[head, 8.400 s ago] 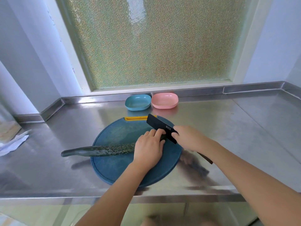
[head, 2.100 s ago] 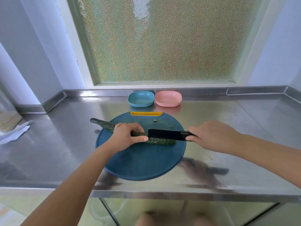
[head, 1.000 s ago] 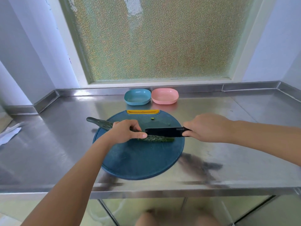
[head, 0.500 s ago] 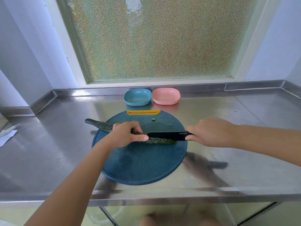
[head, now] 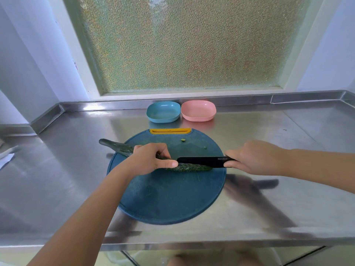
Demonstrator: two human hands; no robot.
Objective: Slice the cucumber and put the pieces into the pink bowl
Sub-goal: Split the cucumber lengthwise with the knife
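Observation:
A long dark green cucumber (head: 189,167) lies across the round blue cutting board (head: 167,194), its stem end sticking out past the board's left rim. My left hand (head: 148,161) grips its middle. My right hand (head: 253,157) holds a black knife (head: 201,162) whose blade lies lengthwise along the cucumber's right part, tip near my left thumb. The pink bowl (head: 198,110) sits empty at the back of the counter. A small cucumber end piece (head: 183,139) lies on the board's far side.
A blue bowl (head: 163,112) stands touching the pink one on its left. The board has a yellow handle slot (head: 170,131) at its far edge. White paper (head: 6,157) lies at the counter's left edge. The steel counter's front edge runs just below the board.
The knife blade has stayed lengthwise along the cucumber with only slight shifts over the last second. Earlier, the cucumber was turned and the blade crossed its right end.

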